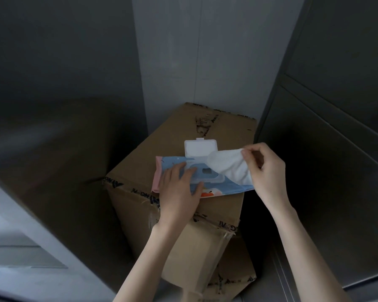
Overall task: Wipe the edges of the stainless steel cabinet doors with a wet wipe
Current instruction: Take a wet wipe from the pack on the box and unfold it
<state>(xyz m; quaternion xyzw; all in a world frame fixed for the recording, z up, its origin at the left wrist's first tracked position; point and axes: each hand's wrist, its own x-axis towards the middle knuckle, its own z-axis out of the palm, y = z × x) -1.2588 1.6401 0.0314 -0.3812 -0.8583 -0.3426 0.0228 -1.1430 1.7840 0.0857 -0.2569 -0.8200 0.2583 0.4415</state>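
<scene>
**Wipe in hand, doors not yet touched**

The right hand point(264, 171) is pinching the wet wipe point(229, 167) by one corner between thumb and fingertips. The sheet is draping from that pinch over the right end of the wipe pack point(227, 188); whether its tail is clear of the slot point(206, 170) I cannot tell. The left hand point(179, 188) is pressing flat, fingers straight, on the pack's left half. The pack is lying with its lid point(200, 148) flipped up, along the near edge of the cardboard box point(227, 127) top, reaching the near right corner. The stainless steel cabinet doors point(327, 153) are standing either side of the box, apart from the wipe. As I judge it, only the fetching is nearly finished; all the edge wiping is waiting.
</scene>
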